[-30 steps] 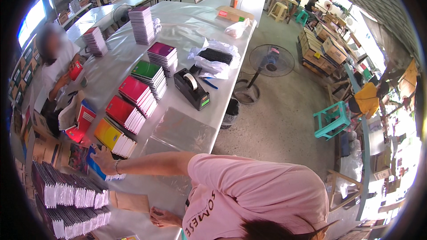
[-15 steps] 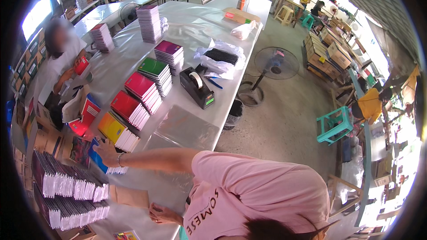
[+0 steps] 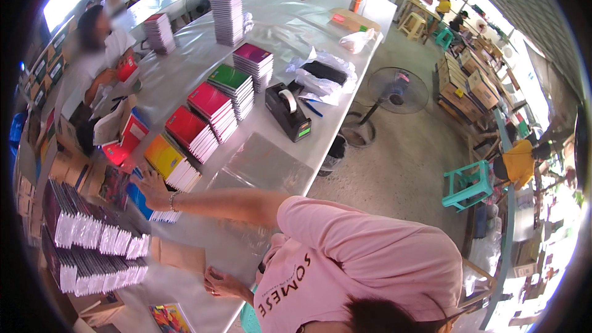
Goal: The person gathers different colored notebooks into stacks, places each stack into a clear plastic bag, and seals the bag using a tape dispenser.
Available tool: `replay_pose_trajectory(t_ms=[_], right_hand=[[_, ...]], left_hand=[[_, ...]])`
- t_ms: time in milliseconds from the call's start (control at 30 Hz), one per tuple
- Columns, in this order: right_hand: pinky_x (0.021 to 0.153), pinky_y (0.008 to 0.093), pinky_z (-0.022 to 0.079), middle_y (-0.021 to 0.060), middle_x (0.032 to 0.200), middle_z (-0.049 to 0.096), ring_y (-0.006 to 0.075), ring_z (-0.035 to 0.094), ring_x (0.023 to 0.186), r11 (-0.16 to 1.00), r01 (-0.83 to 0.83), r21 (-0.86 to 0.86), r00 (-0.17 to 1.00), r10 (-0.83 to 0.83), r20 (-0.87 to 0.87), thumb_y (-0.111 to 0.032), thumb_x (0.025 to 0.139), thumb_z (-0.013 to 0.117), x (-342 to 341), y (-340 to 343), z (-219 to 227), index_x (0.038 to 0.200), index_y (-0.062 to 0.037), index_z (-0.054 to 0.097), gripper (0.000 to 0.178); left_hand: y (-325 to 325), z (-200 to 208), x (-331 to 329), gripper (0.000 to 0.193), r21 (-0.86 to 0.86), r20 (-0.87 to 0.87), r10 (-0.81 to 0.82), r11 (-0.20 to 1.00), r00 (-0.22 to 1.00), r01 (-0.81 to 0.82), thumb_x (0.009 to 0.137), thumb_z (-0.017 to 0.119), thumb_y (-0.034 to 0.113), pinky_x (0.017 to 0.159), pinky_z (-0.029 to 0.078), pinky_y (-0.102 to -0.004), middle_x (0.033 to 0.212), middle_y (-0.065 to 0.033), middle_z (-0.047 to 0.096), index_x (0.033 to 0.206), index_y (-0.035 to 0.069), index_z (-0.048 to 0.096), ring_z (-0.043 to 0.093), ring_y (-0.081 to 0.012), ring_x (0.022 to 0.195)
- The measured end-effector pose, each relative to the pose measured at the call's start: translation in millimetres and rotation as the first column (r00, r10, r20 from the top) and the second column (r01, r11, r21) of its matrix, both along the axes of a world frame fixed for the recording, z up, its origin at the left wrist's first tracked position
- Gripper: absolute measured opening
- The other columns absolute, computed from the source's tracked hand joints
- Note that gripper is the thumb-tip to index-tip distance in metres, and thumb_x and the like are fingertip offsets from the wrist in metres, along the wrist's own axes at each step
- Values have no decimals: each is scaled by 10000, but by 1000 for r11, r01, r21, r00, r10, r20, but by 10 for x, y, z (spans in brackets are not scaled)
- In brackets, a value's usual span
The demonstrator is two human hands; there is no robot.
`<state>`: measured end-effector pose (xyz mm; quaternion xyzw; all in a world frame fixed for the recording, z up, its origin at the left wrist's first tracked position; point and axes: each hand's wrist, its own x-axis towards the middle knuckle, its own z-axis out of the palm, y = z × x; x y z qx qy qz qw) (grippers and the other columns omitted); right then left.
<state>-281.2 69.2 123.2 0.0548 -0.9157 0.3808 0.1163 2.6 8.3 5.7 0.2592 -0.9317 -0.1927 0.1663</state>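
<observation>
On the table, a row of notebook stacks stands left of the tape dispenser.

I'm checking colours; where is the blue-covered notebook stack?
In the head view, the blue-covered notebook stack sits left of centre, under the person's bare right hand, beside the yellow-covered notebook stack.

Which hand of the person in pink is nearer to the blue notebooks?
Right. The right hand is on the blue notebooks; the left hand is apart from them, near the brown sheet.
</observation>
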Motion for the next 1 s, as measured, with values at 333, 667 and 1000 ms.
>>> replay_pose_trajectory(t_ms=[333,667,1000], right_hand=[[866,477,424,258,1302,424,421,481,1084,964,-143,-224,978,173,120,36,624,566,18,86,158,1242,-87,465,638],[770,328,500,161,1137,468,215,549,944,627,-419,-657,874,475,-103,-16,645,719,53,477,239,1404,-111,304,871],[671,260,477,99,1037,508,151,564,873,612,-539,-578,700,707,95,-110,771,738,1183,890,421,1398,-172,402,714]], left_hand=[[-284,-39,-130,154,186,-136,37,982,990,-11,879,605,201,858,425,-382,1037,-80,630,996,125,671,573,-249,976],[-275,718,-643,455,812,-497,96,402,862,423,945,546,368,931,400,-325,1120,-56,566,1266,47,526,544,-190,1027],[-155,1262,-823,510,899,-398,-3,-200,918,389,922,603,324,860,545,-335,1160,-89,592,1300,18,450,628,-199,1008]])
